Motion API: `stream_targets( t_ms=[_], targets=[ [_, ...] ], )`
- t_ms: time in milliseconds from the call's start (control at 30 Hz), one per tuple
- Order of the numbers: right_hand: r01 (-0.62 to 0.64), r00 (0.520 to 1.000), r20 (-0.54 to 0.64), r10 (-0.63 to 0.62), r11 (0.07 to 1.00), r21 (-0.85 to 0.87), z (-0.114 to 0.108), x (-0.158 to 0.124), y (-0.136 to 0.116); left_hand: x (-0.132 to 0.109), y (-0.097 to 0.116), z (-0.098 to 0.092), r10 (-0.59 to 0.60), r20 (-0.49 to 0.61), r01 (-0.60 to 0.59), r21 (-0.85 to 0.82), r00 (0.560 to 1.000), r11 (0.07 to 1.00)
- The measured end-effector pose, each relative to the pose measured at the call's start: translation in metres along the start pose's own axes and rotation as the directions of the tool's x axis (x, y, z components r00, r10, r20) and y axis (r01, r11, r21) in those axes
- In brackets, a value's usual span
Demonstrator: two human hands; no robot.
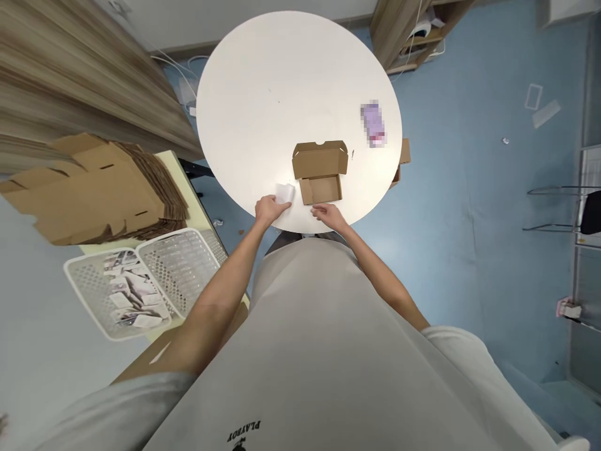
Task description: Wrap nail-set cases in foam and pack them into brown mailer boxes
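Note:
Near the table's front edge, my left hand [269, 210] grips a small white packet [285, 193] between thumb and fingers. What the packet contains cannot be made out. Just to its right is a small brown cardboard box [320, 161], its lid folded back and its inside showing. My right hand [330, 216] is at the box's near edge, fingers loosely bent and a little apart, with nothing visible in them.
The round white table [282, 75] also bears a blurred purple item [374, 124] at right. On a side table to my left are stacked flat cardboard blanks [103, 194] and white plastic baskets [101, 313], one with many small packets. Another cardboard box [405, 151] shows beyond the table's right edge.

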State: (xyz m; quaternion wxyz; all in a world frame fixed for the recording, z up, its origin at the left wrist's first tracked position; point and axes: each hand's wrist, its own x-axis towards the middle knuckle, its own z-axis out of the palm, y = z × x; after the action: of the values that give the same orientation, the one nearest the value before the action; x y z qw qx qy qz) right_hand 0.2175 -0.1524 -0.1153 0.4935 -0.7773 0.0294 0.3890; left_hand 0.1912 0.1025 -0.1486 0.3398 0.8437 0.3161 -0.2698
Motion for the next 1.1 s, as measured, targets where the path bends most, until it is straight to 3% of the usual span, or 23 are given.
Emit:
stream_targets(
  t_ms=[100, 167, 267, 333, 400, 467, 533, 600, 667, 733, 800, 867, 933, 1000, 1100],
  targets=[
    [0.061, 0.983, 0.171, -0.061, 0.998, 0.006, 0.036, 0.026, -0.011, -0.024, -0.005, 0.019, -0.111, 0.093, 0.136, -0.342, 0.989, 0.93],
    [0.147, 0.965, 0.233, -0.123, 0.985, -0.087, 0.049, 0.032, -0.017, -0.039, -0.007, 0.029, -0.159, 0.208, 0.251, -0.564, 0.965, 0.787],
    [0.25, 0.94, 0.285, -0.187, 0.947, -0.204, 0.051, 0.026, -0.024, -0.059, -0.008, 0.035, -0.13, 0.364, 0.373, -0.751, 0.922, 0.545],
    [0.311, 0.925, 0.297, -0.239, 0.923, -0.228, 0.043, 0.018, -0.026, -0.07, -0.006, 0.033, -0.065, 0.415, 0.393, -0.785, 0.907, 0.478],
    [0.359, 0.91, 0.295, -0.291, 0.909, -0.21, 0.03, 0.013, -0.025, -0.079, 0.0, 0.029, 0.006, 0.45, 0.386, -0.772, 0.893, 0.505],
    [0.37, 0.906, 0.28, -0.318, 0.915, -0.16, 0.012, 0.011, -0.023, -0.085, 0.008, 0.024, 0.023, 0.449, 0.341, -0.711, 0.893, 0.614],
    [0.347, 0.913, 0.262, -0.313, 0.933, -0.093, -0.01, 0.013, -0.021, -0.085, 0.02, 0.019, -0.031, 0.33, 0.236, -0.604, 0.943, 0.761],
    [0.313, 0.916, 0.27, -0.296, 0.95, -0.021, -0.034, 0.015, -0.019, -0.081, 0.033, 0.015, -0.024, 0.136, 0.091, -0.513, 0.99, 0.854],
    [0.282, 0.908, 0.311, -0.28, 0.959, 0.041, -0.055, 0.017, -0.018, -0.072, 0.046, 0.011, 0.088, 0.074, -0.037, -0.52, 0.993, 0.854],
    [0.256, 0.903, 0.34, -0.264, 0.964, 0.07, -0.071, 0.019, -0.017, -0.06, 0.059, 0.01, 0.224, 0.183, -0.076, -0.588, 0.957, 0.805],
    [0.227, 0.924, 0.303, -0.233, 0.972, 0.057, -0.077, 0.025, -0.014, -0.047, 0.069, 0.012, 0.276, 0.281, -0.049, -0.613, 0.919, 0.788],
    [0.182, 0.968, 0.172, -0.184, 0.983, 0.023, -0.077, 0.035, -0.01, -0.035, 0.077, 0.018, 0.241, 0.264, -0.034, -0.606, 0.934, 0.795],
    [0.114, 0.993, 0.023, -0.114, 0.993, 0.004, -0.073, 0.047, -0.005, -0.025, 0.083, 0.027, 0.187, 0.165, -0.046, -0.618, 0.968, 0.785],
    [0.052, 0.996, -0.071, -0.052, 0.999, -0.006, -0.067, 0.058, -0.002, -0.016, 0.089, 0.039, 0.138, 0.091, -0.047, -0.647, 0.986, 0.761],
    [0.027, 0.987, -0.153, -0.041, 0.996, -0.09, -0.062, 0.068, -0.002, -0.004, 0.096, 0.059, 0.039, 0.093, 0.032, -0.654, 0.995, 0.756]
  ],
)
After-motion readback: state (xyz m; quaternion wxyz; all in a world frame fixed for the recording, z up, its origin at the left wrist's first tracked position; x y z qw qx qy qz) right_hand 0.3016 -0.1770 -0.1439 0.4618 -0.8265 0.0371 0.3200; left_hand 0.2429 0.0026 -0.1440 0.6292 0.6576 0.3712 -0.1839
